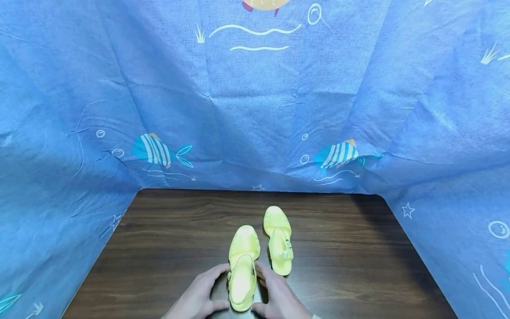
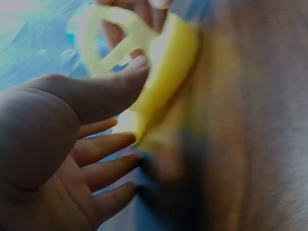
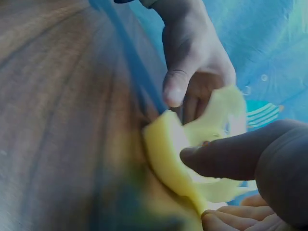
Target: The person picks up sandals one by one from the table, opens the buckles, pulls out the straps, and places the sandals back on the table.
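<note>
So there's a yellow near sandal (image 1: 241,279) sitting right between the two hands, sole down on the dark wood worktop (image 1: 338,252), toe pointing away from the person and heel toward them. The left hand (image 1: 199,292) is along its left side and the right hand (image 1: 276,292) along its right, kinda framing the back half. Thumbs are down by the heel, fingers further up by the straps.

Neither hand is clenched or gripping anything: the fingers look loose and fairly straight. Their tips are right up at the sandal's edges, but I honestly can't tell if they're actually touching it. In both wrist views the thumb just overlaps the sandal, and things get pretty blurry there.

The matching far sandal (image 1: 277,237) is a bit further out and to the right, also toe away, with its heel near the right hand's fingers. Behind the worktop and at both sides hangs a blue cloth (image 1: 255,119) with fish on it.
</note>
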{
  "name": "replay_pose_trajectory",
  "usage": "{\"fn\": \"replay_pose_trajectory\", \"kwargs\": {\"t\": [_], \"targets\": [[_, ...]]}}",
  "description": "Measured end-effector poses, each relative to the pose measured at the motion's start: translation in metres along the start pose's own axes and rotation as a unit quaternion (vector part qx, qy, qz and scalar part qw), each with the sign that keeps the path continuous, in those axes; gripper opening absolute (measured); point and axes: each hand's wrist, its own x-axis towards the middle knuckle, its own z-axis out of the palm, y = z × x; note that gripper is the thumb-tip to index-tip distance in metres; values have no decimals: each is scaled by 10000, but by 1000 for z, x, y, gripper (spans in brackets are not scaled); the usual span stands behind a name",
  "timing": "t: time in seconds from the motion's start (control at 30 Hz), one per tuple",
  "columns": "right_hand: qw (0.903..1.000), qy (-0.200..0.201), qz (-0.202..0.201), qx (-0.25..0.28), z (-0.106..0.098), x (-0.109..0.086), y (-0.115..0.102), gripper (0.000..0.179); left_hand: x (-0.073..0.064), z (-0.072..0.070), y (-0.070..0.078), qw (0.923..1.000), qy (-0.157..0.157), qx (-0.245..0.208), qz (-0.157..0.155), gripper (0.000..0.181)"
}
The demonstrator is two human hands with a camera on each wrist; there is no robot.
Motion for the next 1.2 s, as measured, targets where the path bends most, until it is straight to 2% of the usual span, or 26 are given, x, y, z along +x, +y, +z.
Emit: {"fn": "replay_pose_trajectory", "kwargs": {"t": [0.07, 0.13, 0.2, 0.3, 0.43, 0.53, 0.6, 0.77, 0.87, 0.97, 1.13, 1.2], "targets": [[9995, 114, -76, -268, -6, -1, -4, 87, 1, -4, 1, 9995, 229, -211, 30, 50], [9974, 312, -247, -605, -10, -2, -8, 82, 2, -4, 3, 9980, 437, -440, -89, 31], [9926, 552, -428, -996, -14, -2, -10, 76, 4, -2, 5, 9950, 550, -787, -280, 20], [9855, 908, -748, -1219, -17, 0, -13, 67, 7, 4, 11, 9894, 624, -1034, -806, 15], [9792, 1203, -1158, -1150, -17, 7, -17, 58, 13, 8, 20, 9817, 772, -971, -1446, 13], [9703, 1438, -1452, -1293, -16, 14, -21, 52, 18, 8, 25, 9773, 905, -759, -1759, 19], [9598, 1628, -1715, -1509, -15, 20, -23, 47, 21, 7, 28, 9753, 963, -652, -1880, 23], [9280, 1971, -2398, -2063, -12, 35, -26, 36, 26, 8, 34, 9721, 1170, -472, -1979, 27], [9206, 1910, -2562, -2245, -10, 42, -26, 33, 27, 10, 37, 9705, 1302, -327, -2001, 29], [9182, 1689, -2650, -2414, -9, 48, -25, 31, 28, 11, 38, 9686, 1451, -164, -2010, 29], [9044, 1284, -3008, -2740, -3, 57, -22, 26, 28, 18, 38, 9666, 1793, 46, -1830, 26], [9021, 1107, -3128, -2757, 0, 59, -20, 21, 28, 20, 37, 9667, 1872, 64, -1745, 25]]}}
